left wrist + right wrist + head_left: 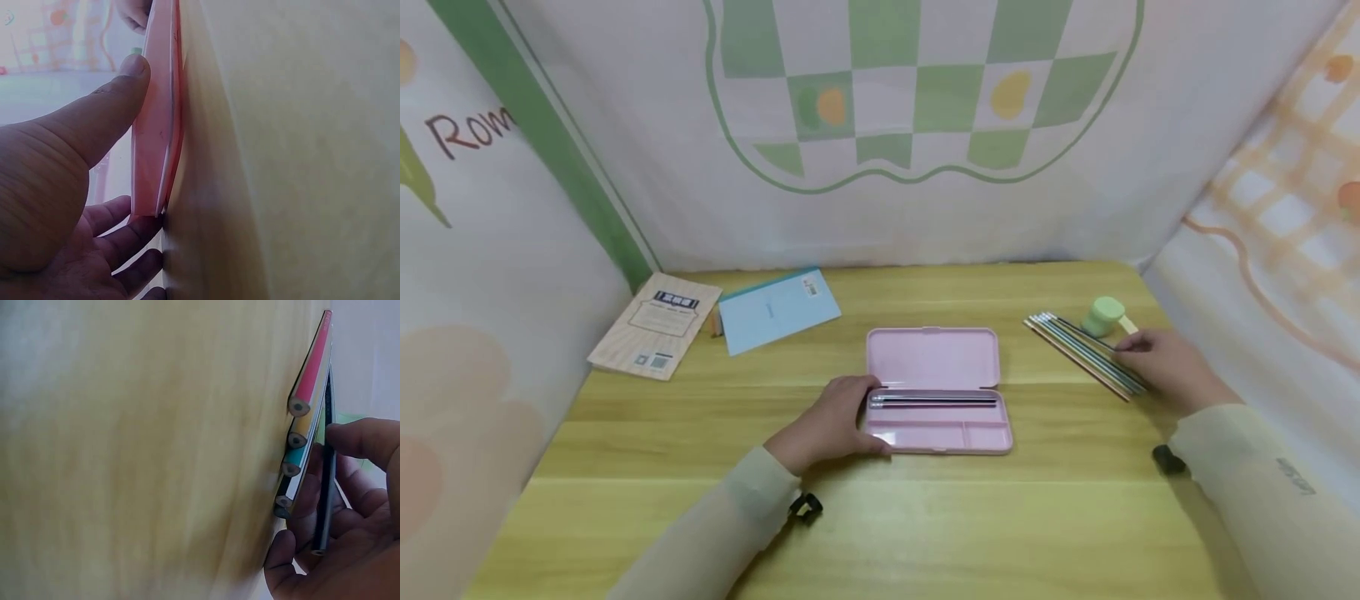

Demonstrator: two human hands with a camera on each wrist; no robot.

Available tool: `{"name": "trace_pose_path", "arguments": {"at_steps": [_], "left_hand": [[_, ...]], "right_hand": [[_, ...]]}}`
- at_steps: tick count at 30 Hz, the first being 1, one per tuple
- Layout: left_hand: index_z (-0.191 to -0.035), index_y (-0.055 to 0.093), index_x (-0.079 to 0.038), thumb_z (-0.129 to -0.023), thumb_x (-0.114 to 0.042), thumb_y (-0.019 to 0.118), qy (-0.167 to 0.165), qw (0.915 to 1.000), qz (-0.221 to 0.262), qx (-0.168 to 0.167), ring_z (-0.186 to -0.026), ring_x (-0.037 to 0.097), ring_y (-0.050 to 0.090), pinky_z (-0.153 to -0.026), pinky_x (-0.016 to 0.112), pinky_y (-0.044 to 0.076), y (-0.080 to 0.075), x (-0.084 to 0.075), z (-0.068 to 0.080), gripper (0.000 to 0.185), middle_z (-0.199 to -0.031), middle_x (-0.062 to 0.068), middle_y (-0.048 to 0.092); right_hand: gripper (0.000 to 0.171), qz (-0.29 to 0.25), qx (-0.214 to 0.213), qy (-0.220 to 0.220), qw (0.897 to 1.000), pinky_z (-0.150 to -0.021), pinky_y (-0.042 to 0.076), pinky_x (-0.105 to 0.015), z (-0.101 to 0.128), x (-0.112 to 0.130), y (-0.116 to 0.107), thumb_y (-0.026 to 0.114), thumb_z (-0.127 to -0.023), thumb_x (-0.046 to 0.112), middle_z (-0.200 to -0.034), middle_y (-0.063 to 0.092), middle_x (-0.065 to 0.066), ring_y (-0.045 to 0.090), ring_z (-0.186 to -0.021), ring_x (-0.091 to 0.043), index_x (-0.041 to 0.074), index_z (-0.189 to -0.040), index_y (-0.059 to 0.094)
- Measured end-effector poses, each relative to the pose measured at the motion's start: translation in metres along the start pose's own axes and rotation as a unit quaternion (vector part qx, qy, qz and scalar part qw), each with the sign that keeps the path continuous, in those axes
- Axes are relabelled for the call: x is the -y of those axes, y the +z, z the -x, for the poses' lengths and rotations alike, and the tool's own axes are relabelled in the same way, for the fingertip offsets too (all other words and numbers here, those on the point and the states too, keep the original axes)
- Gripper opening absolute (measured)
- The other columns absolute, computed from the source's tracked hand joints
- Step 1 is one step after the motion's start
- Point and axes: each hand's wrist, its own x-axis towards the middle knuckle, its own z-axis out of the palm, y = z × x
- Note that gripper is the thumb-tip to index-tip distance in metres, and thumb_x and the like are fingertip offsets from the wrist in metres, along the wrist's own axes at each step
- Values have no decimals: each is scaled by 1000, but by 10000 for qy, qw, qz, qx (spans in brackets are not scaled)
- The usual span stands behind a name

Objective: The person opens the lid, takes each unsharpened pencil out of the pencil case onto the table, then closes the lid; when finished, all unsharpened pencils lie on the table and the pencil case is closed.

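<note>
1. A pink pencil case point(917, 436) is seen in the middle of the counter, its lid point(932, 358) laid back on the far side. Dark pencils point(932, 402) are held in its long rear compartment; the front is split by a divider into a longer left and a shorter right compartment.
2. The case's left end is gripped by the left hand point(831, 421): the grip is clamped on it, with the thumb pressed to the front wall.
3. On the right, a black pencil point(325, 500) is pinched between thumb and fingers of the right hand point(1168, 371), beside a slanted row of pencils point(1086, 357) in which red, yellow, teal and white barrels are seen.
4. The counter point(962, 525) is finished in yellowish wood grain. It is enclosed by pale printed walls: a green stripe at left, green checks behind, orange plaid at right.
5. At far left a beige booklet point(658, 325) is laid near a light-blue notebook point(778, 312).
6. A light-green round-topped object point(1103, 317) is placed just beyond the pencil row; the row's near ends are partly covered by the right hand in the head view.
</note>
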Motion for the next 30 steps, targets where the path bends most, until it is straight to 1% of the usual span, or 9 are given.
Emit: {"name": "trace_pose_path", "arguments": {"at_steps": [3,8,11,15,18,20,22,25,30], "left_hand": [[-155,41,-10,-73,-58,90,30,10000,-21,-25,-147,28,34,-122,43,29,1,1,0,107,-156,8,46],[-154,42,-9,-74,-57,90,92,9999,-65,-48,-147,29,35,-122,43,30,2,2,-1,106,-155,8,48],[-155,42,-9,-74,-56,91,99,9999,-41,-60,-147,29,34,-122,43,29,0,0,-1,105,-155,8,47],[-154,42,-9,-74,-55,91,96,9999,-8,-64,-147,29,34,-123,43,29,-1,-1,0,105,-155,8,47],[-153,44,-10,-73,-54,92,133,9999,-2,-75,-147,29,34,-123,43,29,-1,-2,-1,104,-153,8,49],[-152,45,-9,-72,-53,93,149,9998,-4,-90,-146,29,35,-122,43,29,1,-1,0,103,-152,7,50],[-152,45,-9,-72,-53,93,162,9998,7,-117,-145,29,36,-122,43,29,1,1,1,103,-152,8,51],[-153,44,-8,-72,-54,93,130,9998,-1,-128,-145,30,37,-122,44,29,3,3,3,105,-153,9,50],[-153,44,-9,-72,-55,92,113,9999,-1,-129,-146,29,35,-122,44,29,4,2,-1,105,-154,8,49]], "right_hand": [[30,21,92,-26,10000,-81,45,-38,1,1,-1,72,-98,29,-106,75,-18,62,-92,-22,1,-110,72],[33,-38,193,15,9998,-82,45,-37,2,2,-2,73,-97,29,-108,74,-20,63,-93,-20,-1,-112,71],[34,-54,209,45,9998,-83,44,-38,2,2,-3,71,-99,29,-110,74,-22,62,-95,-22,-2,-114,70],[35,-5,120,87,9999,-84,45,-41,4,6,-3,70,-99,31,-110,73,-22,63,-98,-30,-1,-114,69],[34,79,-21,-33,10000,-81,48,-41,6,16,-1,69,-100,33,-109,73,-22,66,-99,-35,1,-113,71],[31,76,-140,-179,9997,-79,50,-41,9,33,3,70,-99,32,-106,74,-19,66,-96,-35,4,-111,72],[27,-16,-210,-313,9993,-79,50,-40,12,55,9,71,-98,30,-105,74,-17,66,-96,-33,6,-110,73],[21,-244,-209,-469,9984,-79,50,-39,20,94,18,73,-97,26,-101,72,-12,64,-92,-28,7,-108,73],[19,-489,-35,-661,9966,-77,52,-34,33,145,27,73,-97,26,-99,70,-5,63,-91,-22,10,-107,72]]}}
